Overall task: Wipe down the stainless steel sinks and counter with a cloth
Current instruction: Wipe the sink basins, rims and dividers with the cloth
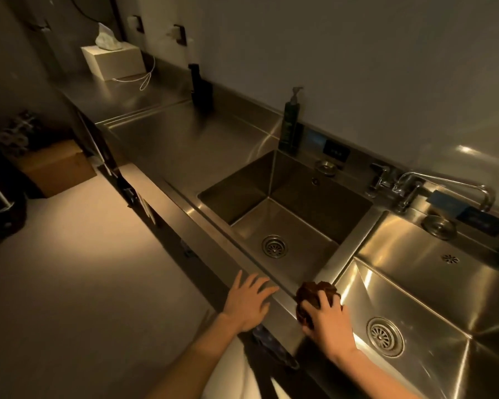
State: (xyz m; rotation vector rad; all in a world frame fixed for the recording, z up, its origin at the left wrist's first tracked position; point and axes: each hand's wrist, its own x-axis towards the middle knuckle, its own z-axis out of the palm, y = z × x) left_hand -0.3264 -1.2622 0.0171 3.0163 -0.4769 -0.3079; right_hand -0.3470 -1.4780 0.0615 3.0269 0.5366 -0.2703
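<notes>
Two hands: left hand (249,300) spread at the front edge of the counter (185,133); right hand (327,323) grips the bunched brown cloth (314,292) on the rim between the sinks (297,223). Risk: balled cloth likely skips corners, leaving streaks.

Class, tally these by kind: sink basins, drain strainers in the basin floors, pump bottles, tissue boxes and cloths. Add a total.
Stainless steel sink basins: 2
Round metal drain strainers in the basin floors: 2
Dark pump bottle: 1
White tissue box: 1
Brown crumpled cloth: 1
Total: 7
</notes>
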